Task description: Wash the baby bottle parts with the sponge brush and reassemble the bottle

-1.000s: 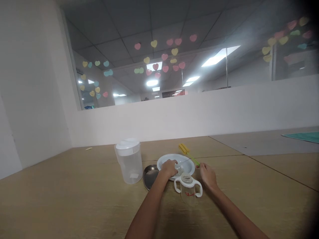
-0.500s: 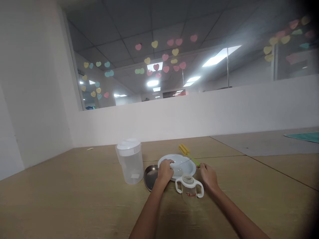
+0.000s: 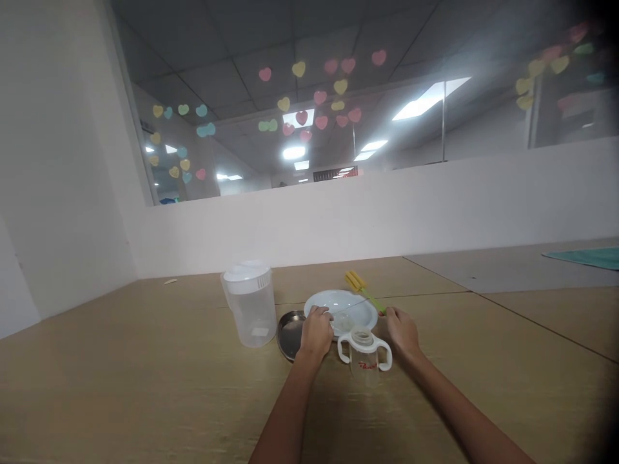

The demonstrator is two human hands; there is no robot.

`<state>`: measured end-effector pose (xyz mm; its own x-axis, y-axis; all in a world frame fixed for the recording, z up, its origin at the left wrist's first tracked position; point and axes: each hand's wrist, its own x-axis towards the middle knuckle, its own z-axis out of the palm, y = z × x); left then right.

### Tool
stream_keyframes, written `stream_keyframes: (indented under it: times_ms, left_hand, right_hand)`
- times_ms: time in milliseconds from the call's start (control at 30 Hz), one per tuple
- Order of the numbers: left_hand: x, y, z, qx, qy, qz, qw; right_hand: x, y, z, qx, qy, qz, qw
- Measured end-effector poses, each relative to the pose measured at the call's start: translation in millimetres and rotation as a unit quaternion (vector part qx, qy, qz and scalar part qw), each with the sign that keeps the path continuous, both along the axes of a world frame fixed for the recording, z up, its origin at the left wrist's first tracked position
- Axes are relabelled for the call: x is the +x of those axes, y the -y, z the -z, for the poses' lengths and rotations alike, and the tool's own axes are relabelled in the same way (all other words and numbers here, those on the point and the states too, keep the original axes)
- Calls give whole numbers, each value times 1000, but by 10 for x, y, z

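My right hand [image 3: 402,332] is closed around the green handle of a bottle brush [image 3: 371,298]; its yellow head points away to the left, beyond the bowl. At the left rim of a white bowl [image 3: 355,303], my left hand [image 3: 316,332] has its fingers curled. Beside those fingertips, in the bowl, is a translucent piece [image 3: 343,321]; whether the hand grips it or the rim is unclear. A clear baby bottle [image 3: 363,357] with two white handles and an uncovered neck stands upright between my wrists, in front of the bowl.
A round metal dish [image 3: 289,338] lies left of the bowl, partly behind my left hand. Further left stands a translucent pitcher [image 3: 251,309] with a white lid. A green cloth [image 3: 587,256] lies far right on the table [image 3: 193,386]. Behind rises a white wall [image 3: 290,232] with a window.
My left fingers have drawn back and curled, and the translucent piece now shows nearer to them. The right hand still holds the brush. The whole view has shifted slightly.
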<state>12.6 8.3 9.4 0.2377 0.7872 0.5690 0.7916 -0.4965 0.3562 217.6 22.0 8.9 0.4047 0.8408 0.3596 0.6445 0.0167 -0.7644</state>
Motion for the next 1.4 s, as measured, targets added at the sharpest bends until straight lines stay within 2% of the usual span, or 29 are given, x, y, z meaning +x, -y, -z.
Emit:
stream_keyframes:
  times_ms: [233, 400, 567, 800, 967, 1233, 1300, 1400]
  left_hand:
    - [22, 90, -49, 25, -18, -26, 999]
    - [26, 156, -94, 58, -53, -68, 995]
    - [31, 181, -74, 46, -67, -100, 992]
    - [11, 213, 6, 39, 5, -96, 995]
    - [-5, 203, 8, 48, 129, -65, 988]
    - [-35, 77, 14, 73, 337, -82, 935]
    - [-45, 30, 40, 75, 408, -58, 908]
    - [-52, -30, 57, 49, 542, -8, 839]
  right_hand:
    - [-10, 26, -21, 3, -4, -6, 1000]
    - [-11, 38, -37, 3, -5, -9, 1000]
    - [-4, 28, -24, 7, -6, -11, 1000]
    - [6, -3, 12, 19, -17, -21, 999]
    - [11, -2, 1, 27, -16, -27, 999]
    - [-33, 92, -67, 50, -5, -68, 996]
    - [-47, 111, -78, 54, -2, -78, 995]
    - [-64, 122, -79, 61, 1, -89, 994]
